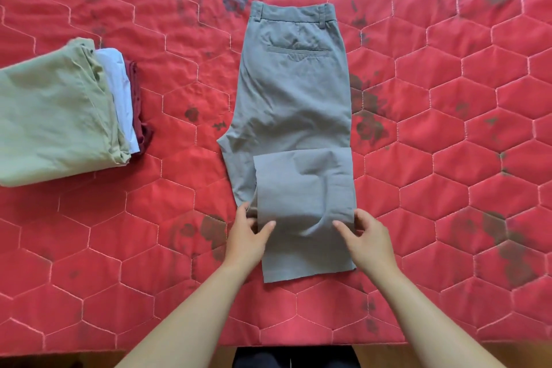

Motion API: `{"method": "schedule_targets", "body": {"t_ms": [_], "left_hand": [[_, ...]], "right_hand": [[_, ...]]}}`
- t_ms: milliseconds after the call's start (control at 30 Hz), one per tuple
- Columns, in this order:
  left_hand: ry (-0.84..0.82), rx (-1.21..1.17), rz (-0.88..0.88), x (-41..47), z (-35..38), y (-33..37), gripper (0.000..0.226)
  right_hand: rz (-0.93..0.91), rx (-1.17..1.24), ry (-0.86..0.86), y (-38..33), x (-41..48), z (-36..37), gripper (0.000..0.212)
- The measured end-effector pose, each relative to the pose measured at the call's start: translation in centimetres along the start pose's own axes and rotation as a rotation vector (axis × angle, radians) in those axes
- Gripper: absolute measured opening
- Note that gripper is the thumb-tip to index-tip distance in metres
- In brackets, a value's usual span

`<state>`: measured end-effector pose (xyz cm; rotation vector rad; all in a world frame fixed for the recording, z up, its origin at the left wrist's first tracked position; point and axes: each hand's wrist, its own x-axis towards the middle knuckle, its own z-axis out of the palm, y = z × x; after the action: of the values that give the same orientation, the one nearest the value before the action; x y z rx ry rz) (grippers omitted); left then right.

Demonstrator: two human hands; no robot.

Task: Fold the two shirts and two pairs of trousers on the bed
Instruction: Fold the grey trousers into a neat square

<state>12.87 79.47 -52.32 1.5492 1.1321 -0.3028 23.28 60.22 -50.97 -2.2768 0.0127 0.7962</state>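
Fingers, left hand point(251, 233): clamped on the left edge of the grey trousers point(294, 104); the thumb lies on top of the cloth and the other fingers point(243, 207) curl round the edge and under it.
Fingers, right hand point(367, 236): clamped on the right edge of the grey trousers, level with the left hand; the thumb presses on top and the rest wrap the side.
Grey trousers: flat on the bed point(448, 98), doubled lengthwise so one leg lies on the other, waistband point(292, 12) at the far end, a back pocket point(297, 51) facing up.
Leg end of the grey trousers: lies as a loose upper layer over the near part; its cut edge is nearest the person. The cloth bulges between the two thumbs.
Khaki trousers point(53, 116): folded, well to the left of the grey trousers, on top of a stack.
Pale blue shirt point(119, 89): folded under the khaki trousers, its edge showing on the side towards the grey trousers.
Maroon shirt point(139, 116): lowest in that stack, only a strip showing, closest of the three to the grey trousers.
Bed cover: red, quilted in hexagons, with dark stains point(369, 116) just right of the grey trousers and beyond their waistband.
Forearms: bare, reaching in from the near side of the grey trousers.
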Motion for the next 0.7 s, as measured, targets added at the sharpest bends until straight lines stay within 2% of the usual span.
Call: {"method": "schedule_targets", "body": {"t_ms": [133,300,400,467,567,633,700], "left_hand": [[0.216,-0.005,0.2,-1.1,-0.1,3.6,0.056],[0.24,-0.056,0.414,4.1,-2.3,13.6,0.026],[0.167,-0.103,0.357,9.0,-3.3,18.5,0.031],[0.101,0.053,0.26,11.4,-3.6,19.0,0.042],[0.069,0.44,0.176,13.2,-3.1,16.4,0.052],[0.028,0.528,0.156,13.9,-2.1,14.0,0.054],[0.042,0.495,0.138,14.4,-1.0,12.1,0.054]], "right_hand": [[-0.105,0.099,0.128,-3.5,0.4,-2.1,0.008],[-0.195,0.194,0.157,-11.4,7.9,-5.3,0.015],[-0.173,0.197,0.138,-15.7,14.7,-6.5,0.04],[-0.167,0.092,0.1,-16.4,17.9,-6.7,0.049],[-0.149,-0.196,0.005,-14.2,19.6,-4.9,0.053],[-0.108,-0.294,-0.036,-12.0,19.6,-3.0,0.06],[-0.055,-0.25,0.0,-10.2,19.4,-1.6,0.063]]}}
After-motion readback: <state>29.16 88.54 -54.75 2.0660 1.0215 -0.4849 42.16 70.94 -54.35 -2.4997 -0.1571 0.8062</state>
